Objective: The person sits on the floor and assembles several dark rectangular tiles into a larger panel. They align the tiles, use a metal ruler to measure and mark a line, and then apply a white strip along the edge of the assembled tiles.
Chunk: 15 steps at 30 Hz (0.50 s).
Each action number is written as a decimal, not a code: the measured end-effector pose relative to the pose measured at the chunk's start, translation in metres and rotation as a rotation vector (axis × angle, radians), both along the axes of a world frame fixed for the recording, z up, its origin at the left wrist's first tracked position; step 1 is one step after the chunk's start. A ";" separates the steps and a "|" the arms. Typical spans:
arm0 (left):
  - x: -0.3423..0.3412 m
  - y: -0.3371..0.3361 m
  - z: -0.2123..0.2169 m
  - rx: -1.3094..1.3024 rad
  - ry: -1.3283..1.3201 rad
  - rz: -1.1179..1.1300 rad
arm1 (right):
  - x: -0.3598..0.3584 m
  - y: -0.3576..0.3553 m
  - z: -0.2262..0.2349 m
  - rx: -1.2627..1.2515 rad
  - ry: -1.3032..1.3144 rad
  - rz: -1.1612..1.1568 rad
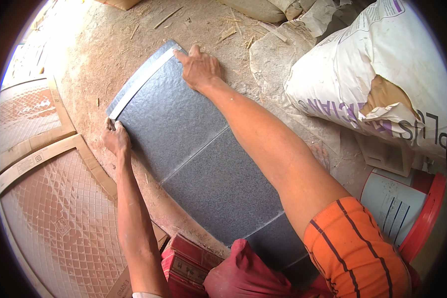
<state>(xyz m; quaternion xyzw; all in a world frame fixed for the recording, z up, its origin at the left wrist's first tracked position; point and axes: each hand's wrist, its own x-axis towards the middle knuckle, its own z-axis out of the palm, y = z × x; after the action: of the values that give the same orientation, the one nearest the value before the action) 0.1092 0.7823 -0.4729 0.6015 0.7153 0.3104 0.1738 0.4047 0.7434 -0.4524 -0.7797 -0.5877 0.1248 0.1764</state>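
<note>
A long dark grey tile surface [184, 134] lies on the dusty ground, running from the far left toward my knees, with thin pale lines crossing it. Just inside its far end lies a flat white strip [143, 84], ruler-like, set crosswise. My left hand [116, 137] pinches at the strip's near left end, by the tile's corner. At the other end, my right hand [199, 68] has a finger pressed on the strip, the rest bent over the tile's far right corner. Whether the fingertips reach under the tile is hidden.
Cardboard-edged packs of brownish tiles [59, 223] stand along the left. Red boxes [191, 258] sit beside my knee [241, 268]. To the right are a large torn white sack [337, 74] and a pale bucket with a red rim [395, 198]. More sacks [258, 9] lie at the back.
</note>
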 end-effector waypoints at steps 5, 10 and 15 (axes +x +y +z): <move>0.002 0.000 0.002 -0.038 -0.009 0.018 | 0.003 0.000 0.002 -0.027 0.018 -0.003; 0.000 0.002 0.000 -0.036 -0.065 0.014 | 0.003 -0.001 0.004 -0.024 0.047 0.005; 0.000 0.002 0.000 -0.043 -0.101 0.005 | 0.003 -0.002 0.006 -0.037 0.062 0.007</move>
<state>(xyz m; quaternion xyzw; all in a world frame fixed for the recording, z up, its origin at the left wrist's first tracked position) 0.1090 0.7838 -0.4728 0.5796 0.7135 0.3253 0.2216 0.4076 0.7418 -0.4468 -0.7765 -0.5823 0.1607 0.1795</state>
